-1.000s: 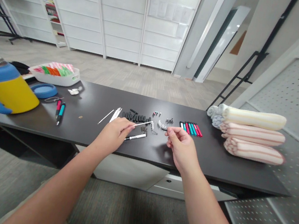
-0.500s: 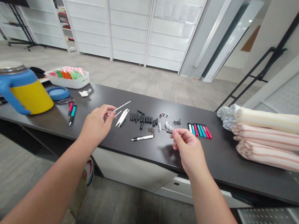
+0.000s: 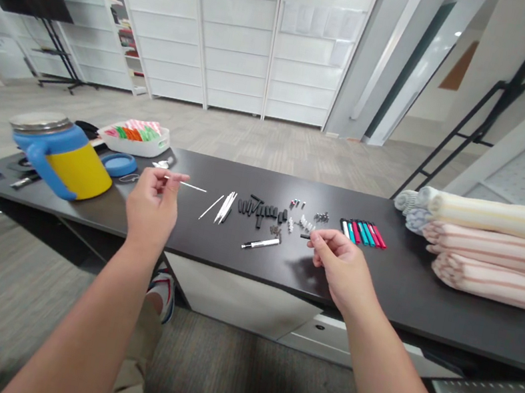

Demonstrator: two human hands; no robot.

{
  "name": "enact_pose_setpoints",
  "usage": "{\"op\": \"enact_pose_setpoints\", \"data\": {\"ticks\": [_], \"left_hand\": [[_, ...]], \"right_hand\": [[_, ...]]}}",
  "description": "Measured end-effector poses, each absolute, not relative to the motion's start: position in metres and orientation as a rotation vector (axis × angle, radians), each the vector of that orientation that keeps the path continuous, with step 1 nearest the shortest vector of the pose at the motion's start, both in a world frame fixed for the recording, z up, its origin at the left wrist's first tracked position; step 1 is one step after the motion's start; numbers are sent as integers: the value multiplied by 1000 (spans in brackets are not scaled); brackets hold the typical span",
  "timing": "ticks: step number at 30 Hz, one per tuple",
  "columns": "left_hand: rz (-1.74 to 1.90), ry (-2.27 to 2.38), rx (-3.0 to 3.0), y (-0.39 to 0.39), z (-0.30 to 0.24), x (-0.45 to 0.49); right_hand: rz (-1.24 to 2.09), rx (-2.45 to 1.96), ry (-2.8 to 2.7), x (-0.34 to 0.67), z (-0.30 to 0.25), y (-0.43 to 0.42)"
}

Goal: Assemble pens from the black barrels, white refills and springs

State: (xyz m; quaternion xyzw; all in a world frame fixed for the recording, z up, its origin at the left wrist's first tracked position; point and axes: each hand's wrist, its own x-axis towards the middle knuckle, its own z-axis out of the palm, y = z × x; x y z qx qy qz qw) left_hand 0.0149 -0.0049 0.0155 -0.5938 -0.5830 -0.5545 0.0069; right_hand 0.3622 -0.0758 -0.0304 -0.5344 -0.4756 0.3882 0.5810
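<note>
My left hand [image 3: 153, 208] is raised over the left part of the table, thumb and fingers pinched on a thin white pen refill [image 3: 195, 188] that points right. A single refill [image 3: 210, 208] and a bundle of white refills [image 3: 227, 207] lie to its right. My right hand [image 3: 340, 261] pinches a small black tube-like piece [image 3: 305, 236], its far end hidden by the fingers. Between the hands are several short black tubes [image 3: 270, 212], small springs [image 3: 276, 231] and a white pen [image 3: 261, 244]. Small whitish parts [image 3: 305, 223] and coloured pen barrels [image 3: 368, 233] lie near my right hand.
On the left stand a blue-and-yellow mug [image 3: 72, 163], a blue lid [image 3: 118, 164] and a white tray [image 3: 139, 148] of colourful packets. Rolled towels [image 3: 502, 245] are stacked at the right. Tiny silver parts [image 3: 322, 217] lie beyond my right hand.
My left hand has drawn back left with the refill, which now tips slightly downward to the right. The lone refill shows more fully. My right hand keeps its pinch; the view has shifted left.
</note>
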Motion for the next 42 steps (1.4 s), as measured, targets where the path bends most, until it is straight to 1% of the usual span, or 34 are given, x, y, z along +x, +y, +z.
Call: {"op": "enact_pose_setpoints", "data": {"ticks": [7,13,16,20,28,35,38,42], "left_hand": [[-1361,-1739,-1976,1,4,17],[-1231,-1600,-2054,5,-1,20],[-1274,-1541,-2056,3,0,19],[-1356,-1668,-1981,2,2,14],[-1235,-1664,-2058,4,-2,16],[-1088,-1773,-2338,17,-13,30],[-1146,-1761,-2380,26,-18,29],[-1234,-1769,-2282,28,-19,24]], "right_hand": [[911,-1243,-1133,364,-35,-74],[916,-1253,-1149,365,-35,-75],[917,-1248,-1154,364,-35,-75],[915,-1257,-1161,363,-34,-75],[897,-1298,-1194,363,-32,-75],[882,-1315,-1232,363,-34,-76],[880,-1316,-1248,363,-35,-76],[883,-1325,-1253,363,-34,-76]]}}
